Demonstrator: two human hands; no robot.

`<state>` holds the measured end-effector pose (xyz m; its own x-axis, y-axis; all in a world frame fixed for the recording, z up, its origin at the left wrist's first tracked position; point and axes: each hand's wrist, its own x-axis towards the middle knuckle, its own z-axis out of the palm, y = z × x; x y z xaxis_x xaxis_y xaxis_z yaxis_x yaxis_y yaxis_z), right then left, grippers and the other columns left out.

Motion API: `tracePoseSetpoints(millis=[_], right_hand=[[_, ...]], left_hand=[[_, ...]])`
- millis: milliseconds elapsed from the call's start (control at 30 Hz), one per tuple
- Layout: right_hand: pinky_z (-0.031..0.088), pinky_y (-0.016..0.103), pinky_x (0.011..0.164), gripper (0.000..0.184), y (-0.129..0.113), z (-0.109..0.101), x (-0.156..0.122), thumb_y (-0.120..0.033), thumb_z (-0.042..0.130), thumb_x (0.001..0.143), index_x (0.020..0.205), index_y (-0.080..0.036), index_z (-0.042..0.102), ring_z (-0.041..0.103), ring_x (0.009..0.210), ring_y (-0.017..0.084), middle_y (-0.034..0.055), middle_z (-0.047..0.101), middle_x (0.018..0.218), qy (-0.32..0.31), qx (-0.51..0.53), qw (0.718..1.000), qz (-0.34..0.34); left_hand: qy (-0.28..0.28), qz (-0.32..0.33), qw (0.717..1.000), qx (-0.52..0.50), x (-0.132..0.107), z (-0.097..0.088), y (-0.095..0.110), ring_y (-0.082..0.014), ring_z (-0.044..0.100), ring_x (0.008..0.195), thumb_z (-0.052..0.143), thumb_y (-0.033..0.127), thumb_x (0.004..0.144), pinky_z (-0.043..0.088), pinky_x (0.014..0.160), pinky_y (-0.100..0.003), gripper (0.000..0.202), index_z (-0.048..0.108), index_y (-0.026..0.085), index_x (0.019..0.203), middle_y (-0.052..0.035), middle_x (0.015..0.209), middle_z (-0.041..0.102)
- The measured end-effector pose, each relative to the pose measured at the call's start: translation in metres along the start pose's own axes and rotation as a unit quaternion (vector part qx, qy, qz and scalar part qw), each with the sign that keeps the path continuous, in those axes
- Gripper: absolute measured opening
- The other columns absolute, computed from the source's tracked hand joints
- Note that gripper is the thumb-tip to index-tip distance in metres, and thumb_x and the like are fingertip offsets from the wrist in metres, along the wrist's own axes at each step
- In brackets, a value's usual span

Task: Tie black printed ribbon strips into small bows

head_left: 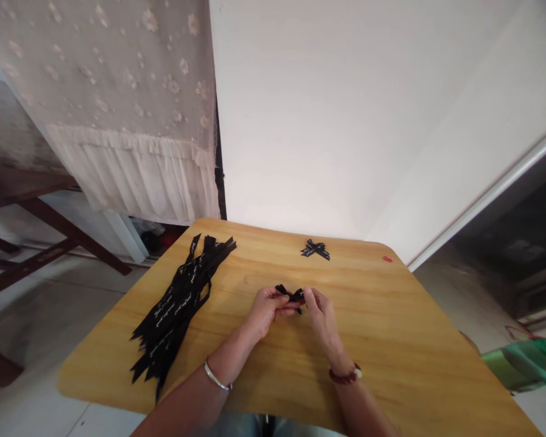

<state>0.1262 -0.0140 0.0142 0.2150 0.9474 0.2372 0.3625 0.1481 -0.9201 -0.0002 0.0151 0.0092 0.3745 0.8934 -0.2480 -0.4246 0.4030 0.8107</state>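
Between my two hands, over the front middle of the table, is a black ribbon bow [295, 296]. My left hand [269, 308] pinches it from the left, thumb and fingers closed near its middle. On the right loop, my right hand [319, 312] grips with thumb and fingertips. One short tail hangs below the fingers; part of the bow is hidden by them. A finished-looking black bow with white lettering [316, 249] lies flat near the table's back edge. To the left lies a pile of black ribbon strips [181, 309] with white script and slanted ends.
The wooden table [382, 352] has rounded corners and meets a white panel [345, 121] at the back. A small red object [387, 259] lies near its back right corner. A lace curtain [136, 121] hangs at left; a green bag [525, 364] is beyond the right edge.
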Motion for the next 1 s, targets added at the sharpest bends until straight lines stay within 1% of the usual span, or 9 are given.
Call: tracePoseSetpoints(millis=[133, 233, 333, 467, 533, 667, 867, 933, 1000], right_hand=[[0.032, 0.021, 0.043, 0.030, 0.0038, 0.0009, 0.0005, -0.041, 0.047, 0.075, 0.055, -0.018, 0.046, 0.045, 0.046, 0.011, -0.0028, 0.048, 0.048, -0.010, -0.004, 1.000, 0.005], [0.031, 0.020, 0.043, 0.029, 0.0062, 0.0018, 0.0010, -0.038, 0.047, 0.075, 0.054, -0.019, 0.042, 0.042, 0.045, 0.011, -0.0039, 0.045, 0.048, -0.002, -0.010, 1.000, 0.008], [0.029, 0.021, 0.043, 0.028, 0.0063, 0.0025, 0.0005, -0.037, 0.046, 0.075, 0.054, -0.019, 0.043, 0.039, 0.045, 0.010, -0.0045, 0.043, 0.048, 0.002, -0.021, 1.000, 0.007], [0.027, 0.021, 0.043, 0.029, 0.0049, 0.0048, -0.0013, -0.036, 0.046, 0.075, 0.052, -0.019, 0.043, 0.035, 0.044, 0.009, -0.0057, 0.039, 0.046, 0.004, -0.030, 1.000, -0.010], [0.026, 0.020, 0.043, 0.029, 0.0045, 0.0064, -0.0019, -0.035, 0.046, 0.075, 0.051, -0.019, 0.042, 0.034, 0.044, 0.009, -0.0060, 0.038, 0.046, 0.001, -0.013, 1.000, -0.014], [0.027, 0.021, 0.042, 0.031, 0.0024, 0.0082, -0.0019, -0.037, 0.047, 0.075, 0.051, -0.019, 0.040, 0.033, 0.044, 0.009, -0.0067, 0.034, 0.046, 0.007, 0.051, 0.999, 0.009], [0.032, 0.021, 0.044, 0.024, -0.0007, 0.0065, -0.0015, -0.037, 0.053, 0.071, 0.058, -0.017, 0.051, 0.041, 0.047, 0.010, -0.0040, 0.046, 0.050, -0.018, 0.076, 0.996, 0.033], [0.035, 0.022, 0.046, 0.020, -0.0004, 0.0061, -0.0010, -0.034, 0.054, 0.071, 0.062, -0.016, 0.054, 0.045, 0.049, 0.011, -0.0019, 0.051, 0.053, -0.021, 0.071, 0.997, 0.033], [0.038, 0.022, 0.049, 0.019, -0.0004, 0.0057, -0.0008, -0.032, 0.053, 0.071, 0.064, -0.015, 0.056, 0.048, 0.051, 0.012, -0.0001, 0.054, 0.056, -0.021, 0.064, 0.997, 0.026]], left_hand=[[-0.010, -0.014, 1.000, 0.002, -0.0009, 0.0004, 0.0009, -0.0202, 0.064, 0.068, 0.064, 0.012, 0.062, 0.050, 0.053, -0.022, 0.013, 0.061, 0.007, 0.073, -0.0128, 0.077, 0.067], [-0.013, -0.021, 1.000, -0.007, -0.0011, 0.0004, 0.0012, -0.0198, 0.064, 0.068, 0.066, 0.012, 0.060, 0.051, 0.054, -0.022, 0.014, 0.060, 0.007, 0.072, -0.0121, 0.078, 0.067], [-0.014, -0.012, 1.000, -0.003, -0.0002, 0.0005, -0.0004, -0.0191, 0.064, 0.066, 0.066, 0.012, 0.060, 0.051, 0.054, -0.022, 0.015, 0.060, 0.008, 0.073, -0.0104, 0.075, 0.067], [0.026, 0.002, 1.000, 0.010, 0.0007, 0.0015, -0.0018, -0.0173, 0.064, 0.058, 0.065, 0.011, 0.061, 0.050, 0.050, -0.022, 0.009, 0.059, 0.008, 0.067, -0.0090, 0.066, 0.066], [0.041, 0.002, 0.999, 0.005, 0.0004, 0.0023, -0.0009, -0.0165, 0.063, 0.056, 0.064, 0.011, 0.062, 0.050, 0.049, -0.021, 0.007, 0.058, 0.008, 0.064, -0.0088, 0.062, 0.066], [0.037, -0.003, 0.999, -0.004, -0.0004, 0.0034, 0.0010, -0.0160, 0.063, 0.056, 0.064, 0.013, 0.061, 0.049, 0.049, -0.020, 0.009, 0.057, 0.008, 0.064, -0.0081, 0.061, 0.065], [-0.005, 0.021, 0.999, 0.041, -0.0021, 0.0029, -0.0003, -0.0175, 0.063, 0.053, 0.067, 0.024, 0.058, 0.048, 0.043, -0.022, 0.027, 0.052, 0.011, 0.076, -0.0063, 0.064, 0.065], [-0.010, 0.005, 0.998, 0.057, -0.0030, 0.0024, -0.0002, -0.0162, 0.061, 0.044, 0.065, 0.032, 0.059, 0.045, 0.036, -0.021, 0.031, 0.050, 0.013, 0.079, -0.0039, 0.064, 0.063], [-0.005, -0.003, 0.997, 0.073, -0.0034, 0.0020, 0.0003, -0.0128, 0.055, 0.033, 0.060, 0.041, 0.062, 0.037, 0.027, -0.019, 0.033, 0.049, 0.015, 0.078, -0.0005, 0.064, 0.060]])
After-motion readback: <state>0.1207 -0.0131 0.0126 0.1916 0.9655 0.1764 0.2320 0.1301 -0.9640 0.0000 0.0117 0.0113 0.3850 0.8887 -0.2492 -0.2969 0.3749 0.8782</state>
